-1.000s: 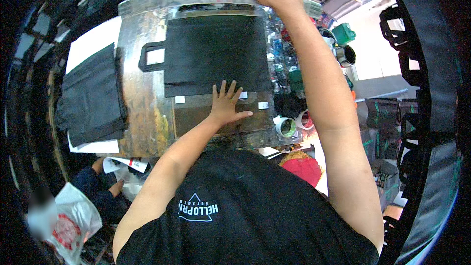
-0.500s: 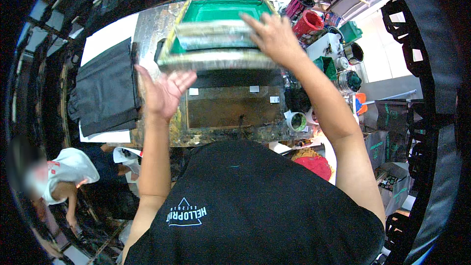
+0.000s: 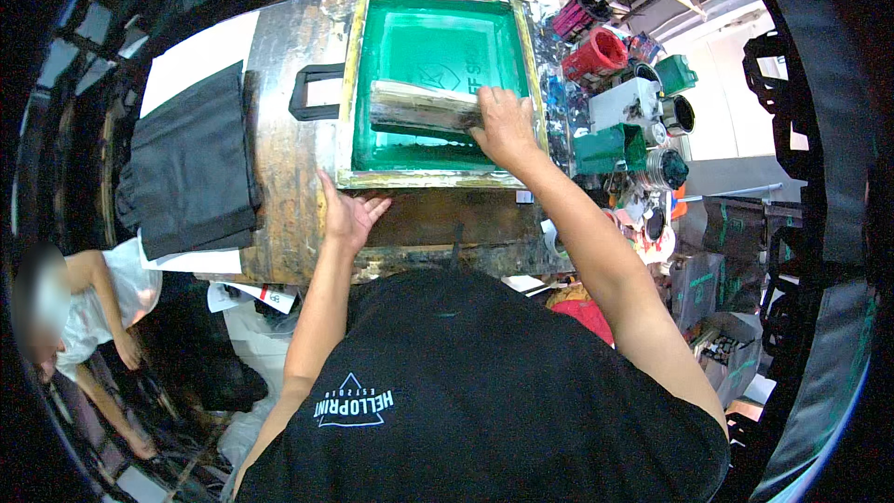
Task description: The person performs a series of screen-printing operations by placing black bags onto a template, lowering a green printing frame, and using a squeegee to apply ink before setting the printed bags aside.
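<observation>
A screen printing frame [image 3: 352,112] with green ink over its mesh lies flat on the worktable. Across the mesh rests a wide squeegee [image 3: 419,106], tilted, with a worn wooden grip. My right hand [image 3: 506,129] is closed round the squeegee's right end. Just below the frame's near left corner is my left hand [image 3: 349,216], palm up, fingers spread; whether it touches the rim I cannot tell. From under the frame's left side sticks a black loop [image 3: 300,93] like a bag handle.
Folded black fabric pieces [image 3: 191,163] lie stacked on white sheets at the left. Ink pots crowd the right side, among them a red bucket [image 3: 601,51] and a green container [image 3: 610,149]. Another person [image 3: 107,307] is low at the left.
The screen frame, tilted up before, now lies flat on the table. My right hand has come nearer and closed on the squeegee. My left hand moved right and nearer.
</observation>
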A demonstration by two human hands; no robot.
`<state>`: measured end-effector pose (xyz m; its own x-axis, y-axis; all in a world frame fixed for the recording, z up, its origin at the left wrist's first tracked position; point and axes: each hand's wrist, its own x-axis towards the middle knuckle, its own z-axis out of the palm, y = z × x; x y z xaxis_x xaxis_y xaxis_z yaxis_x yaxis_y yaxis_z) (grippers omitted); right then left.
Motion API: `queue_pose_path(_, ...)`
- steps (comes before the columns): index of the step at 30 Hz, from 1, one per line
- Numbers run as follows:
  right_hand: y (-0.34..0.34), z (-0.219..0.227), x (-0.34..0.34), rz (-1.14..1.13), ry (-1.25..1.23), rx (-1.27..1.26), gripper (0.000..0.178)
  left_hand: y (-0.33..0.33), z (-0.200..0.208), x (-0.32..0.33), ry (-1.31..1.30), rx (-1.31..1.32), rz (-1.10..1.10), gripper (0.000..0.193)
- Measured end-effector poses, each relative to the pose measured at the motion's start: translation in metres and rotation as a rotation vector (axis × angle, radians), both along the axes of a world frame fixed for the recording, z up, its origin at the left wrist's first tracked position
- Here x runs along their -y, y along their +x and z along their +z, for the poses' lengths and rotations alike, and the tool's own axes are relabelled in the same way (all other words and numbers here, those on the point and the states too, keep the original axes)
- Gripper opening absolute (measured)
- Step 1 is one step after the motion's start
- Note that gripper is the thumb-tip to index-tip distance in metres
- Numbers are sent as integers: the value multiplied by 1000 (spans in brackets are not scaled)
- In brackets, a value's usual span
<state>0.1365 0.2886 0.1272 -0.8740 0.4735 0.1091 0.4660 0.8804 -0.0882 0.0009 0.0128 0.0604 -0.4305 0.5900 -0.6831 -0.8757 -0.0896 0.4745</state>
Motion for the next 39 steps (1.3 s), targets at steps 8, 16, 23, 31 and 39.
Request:
queue_pose_path(8, 10, -6, 36, 56, 7, 144, 61, -6, -11, 5, 127, 13, -25, 122)
queue_pose_path(16, -7, -34, 9, 76, 148, 1, 53, -3, -3, -5, -10, -30, -19, 123)
queue_pose_path(23, -91, -69, -89, 88, 220, -52, 55, -5, 9, -3, -3, -16, -75, 122)
queue_pose_path(31, -182, -93, -203, 129, 222, -99, 67, -16, -13, -8, -108, 100, -101, 124)
queue_pose_path(39, -232, -65, -246, 196, 35, 176, 66, -59, -21, 1, -418, 84, -685, 116)
